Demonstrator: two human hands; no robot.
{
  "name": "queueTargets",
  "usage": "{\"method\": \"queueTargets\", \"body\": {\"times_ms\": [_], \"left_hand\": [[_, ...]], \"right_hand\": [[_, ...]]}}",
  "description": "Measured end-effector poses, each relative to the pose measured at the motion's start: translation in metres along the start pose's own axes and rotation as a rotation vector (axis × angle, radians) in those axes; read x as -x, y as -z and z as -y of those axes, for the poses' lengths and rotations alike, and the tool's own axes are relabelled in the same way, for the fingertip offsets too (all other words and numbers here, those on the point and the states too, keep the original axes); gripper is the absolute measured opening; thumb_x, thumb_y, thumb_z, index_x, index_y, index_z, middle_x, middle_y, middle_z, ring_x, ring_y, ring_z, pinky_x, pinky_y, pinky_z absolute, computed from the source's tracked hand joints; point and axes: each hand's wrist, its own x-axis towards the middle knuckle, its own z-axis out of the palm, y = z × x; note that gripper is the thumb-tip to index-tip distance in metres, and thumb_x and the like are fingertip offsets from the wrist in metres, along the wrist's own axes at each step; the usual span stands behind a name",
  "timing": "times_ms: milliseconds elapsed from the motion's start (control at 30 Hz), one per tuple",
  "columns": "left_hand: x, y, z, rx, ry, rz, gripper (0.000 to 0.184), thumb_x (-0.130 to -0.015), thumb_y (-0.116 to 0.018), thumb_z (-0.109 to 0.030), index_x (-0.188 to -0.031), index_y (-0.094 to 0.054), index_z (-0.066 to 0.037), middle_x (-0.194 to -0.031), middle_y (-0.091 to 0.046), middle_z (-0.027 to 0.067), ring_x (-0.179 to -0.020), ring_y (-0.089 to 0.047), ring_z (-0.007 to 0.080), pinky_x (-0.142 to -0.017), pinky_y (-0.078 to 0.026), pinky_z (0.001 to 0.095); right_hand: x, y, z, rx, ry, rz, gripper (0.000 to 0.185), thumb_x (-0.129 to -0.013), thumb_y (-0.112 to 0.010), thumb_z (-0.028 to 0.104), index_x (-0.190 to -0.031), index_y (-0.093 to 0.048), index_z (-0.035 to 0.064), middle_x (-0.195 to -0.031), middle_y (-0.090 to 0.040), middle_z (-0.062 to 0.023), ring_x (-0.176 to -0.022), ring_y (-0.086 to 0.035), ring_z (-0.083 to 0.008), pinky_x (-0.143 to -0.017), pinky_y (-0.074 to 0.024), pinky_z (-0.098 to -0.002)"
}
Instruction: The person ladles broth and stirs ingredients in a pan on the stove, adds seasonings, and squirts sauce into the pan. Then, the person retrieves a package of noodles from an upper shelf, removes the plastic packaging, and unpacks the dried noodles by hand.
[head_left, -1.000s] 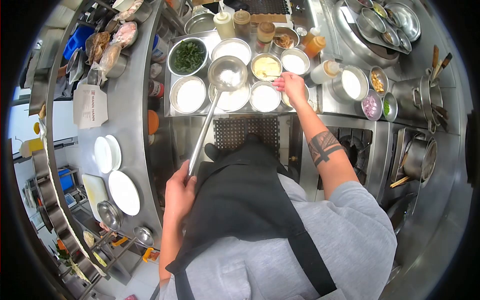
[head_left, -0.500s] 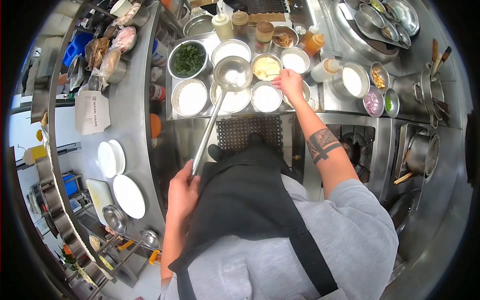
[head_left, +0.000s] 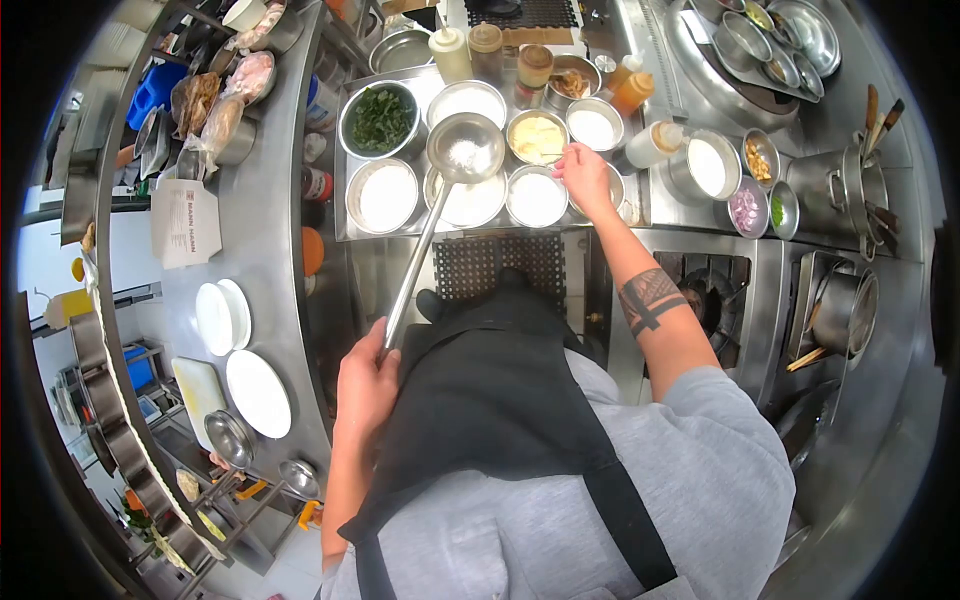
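My left hand [head_left: 368, 375] is closed around the long metal handle of a ladle [head_left: 413, 270]. The ladle's round bowl hangs over the containers, with a little white powder inside. My right hand [head_left: 583, 178] pinches at the near right rim of a metal bowl of yellow, creamy food [head_left: 537, 137]. A thin thing may be between those fingertips, but it is too small to name. Round tins of white powder stand below and beside the ladle, among them one at the left [head_left: 384, 197] and one at the middle [head_left: 536, 197].
A bowl of leafy greens [head_left: 379, 121] stands at the back left. Squeeze bottles [head_left: 632, 92] and a bowl of chopped red onion [head_left: 747, 208] are at the right, above a gas burner [head_left: 715, 300]. White plates [head_left: 258, 393] lie on the left counter beside a paper box [head_left: 187, 225].
The view of the containers has shifted slightly right. My right hand stays at the yellow food's bowl, its fingers a little lower. The ladle remains in my left hand, nearly still.
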Motion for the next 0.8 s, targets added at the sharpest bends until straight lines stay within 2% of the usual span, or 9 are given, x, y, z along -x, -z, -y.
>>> {"method": "queueTargets", "body": {"times_ms": [33, 100, 133, 200, 433, 800], "left_hand": [[-0.001, 0.000, -0.001, 0.006, -0.006, 0.002, 0.049, -0.092, -0.064, -0.007, -0.140, -0.057, 0.000, -0.110, -0.070, 0.0236, -0.095, -0.070, 0.0324, -0.089, -0.052, 0.0377], [-0.001, 0.001, -0.004, -0.005, 0.004, 0.008, 0.049, -0.092, -0.064, -0.007, -0.140, -0.057, 0.000, -0.110, -0.070, 0.0235, -0.095, -0.070, 0.0321, -0.089, -0.052, 0.0375], [-0.001, 0.002, -0.005, -0.012, 0.017, 0.010, 0.049, -0.092, -0.064, -0.007, -0.140, -0.057, 0.000, -0.110, -0.070, 0.0234, -0.095, -0.070, 0.0319, -0.089, -0.052, 0.0374], [0.001, 0.003, -0.006, -0.008, 0.006, 0.003, 0.048, -0.092, -0.064, -0.006, -0.140, -0.057, 0.000, -0.109, -0.070, 0.0237, -0.094, -0.070, 0.0319, -0.089, -0.052, 0.0374], [-0.002, 0.005, -0.007, -0.017, -0.027, 0.001, 0.048, -0.092, -0.063, -0.006, -0.139, -0.057, 0.001, -0.106, -0.069, 0.0258, -0.094, -0.069, 0.0348, -0.087, -0.052, 0.0392], [-0.007, 0.007, -0.007, -0.055, -0.052, 0.007, 0.048, -0.092, -0.063, -0.007, -0.139, -0.057, 0.001, -0.109, -0.069, 0.0255, -0.097, -0.069, 0.0366, -0.089, -0.052, 0.0401]], "right_hand": [[-0.001, -0.004, -0.001, -0.002, -0.003, -0.005, 0.030, -0.104, -0.052, 0.019, -0.113, -0.062, -0.0080, -0.088, -0.072, -0.0171, -0.071, -0.073, -0.0220, -0.061, -0.0571, -0.0303], [-0.003, -0.009, -0.002, -0.283, -0.148, -0.013, 0.031, -0.104, -0.053, 0.019, -0.115, -0.061, -0.0086, -0.090, -0.072, -0.0183, -0.072, -0.074, -0.0227, -0.061, -0.0573, -0.0305], [-0.003, -0.007, -0.002, -0.285, -0.148, -0.013, 0.031, -0.104, -0.053, 0.019, -0.115, -0.061, -0.0086, -0.090, -0.072, -0.0183, -0.072, -0.074, -0.0227, -0.061, -0.0573, -0.0305], [-0.003, 0.001, -0.004, -0.514, -0.224, -0.057, 0.030, -0.103, -0.053, 0.017, -0.116, -0.059, -0.0094, -0.093, -0.072, -0.0199, -0.075, -0.074, -0.0239, -0.062, -0.0578, -0.0309], [0.008, 0.030, -0.001, -0.615, -0.234, -0.088, 0.028, -0.101, -0.054, 0.013, -0.117, -0.057, -0.0102, -0.094, -0.071, -0.0214, -0.077, -0.074, -0.0263, -0.062, -0.0596, -0.0317], [0.018, 0.047, -0.014, -0.599, -0.195, -0.091, 0.028, -0.104, -0.050, 0.015, -0.119, -0.056, -0.0082, -0.098, -0.071, -0.0220, -0.082, -0.075, -0.0278, -0.065, -0.0602, -0.0324]]}}
